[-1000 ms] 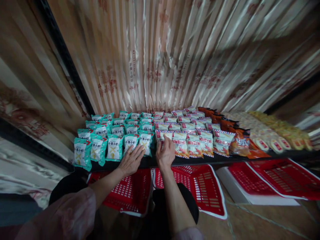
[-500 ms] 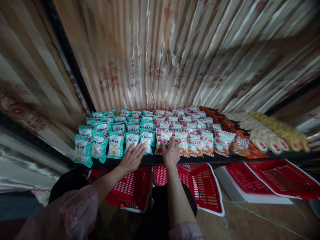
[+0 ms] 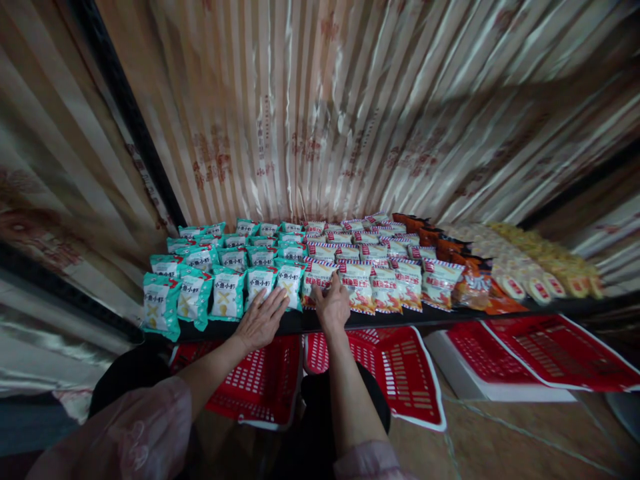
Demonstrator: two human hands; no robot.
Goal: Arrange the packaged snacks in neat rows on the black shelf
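Several teal snack bags (image 3: 227,293) stand in rows on the left part of a low black shelf (image 3: 220,329). My left hand (image 3: 261,321) lies with outstretched fingers against the fronts of the two rightmost teal bags in the front row. Beside them stand rows of white snack bags with red lettering and striped edges (image 3: 386,288). My right hand (image 3: 332,305) is at the leftmost front one of these, a white snack bag (image 3: 318,271). Its thumb and fingers are apart and bent against the bag's lower front; the fingertips are partly hidden.
Farther right are orange-and-black packets (image 3: 473,283), pale packs (image 3: 507,283) and yellowish packs (image 3: 575,280). Below the shelf are red baskets (image 3: 275,380), with another red basket (image 3: 565,347) near a white box (image 3: 500,387). A striped curtain (image 3: 300,100) hangs behind.
My right hand has shifted slightly left and down along the leftmost white snack bag. My left hand stays on the teal bags. The whole view has shifted slightly.
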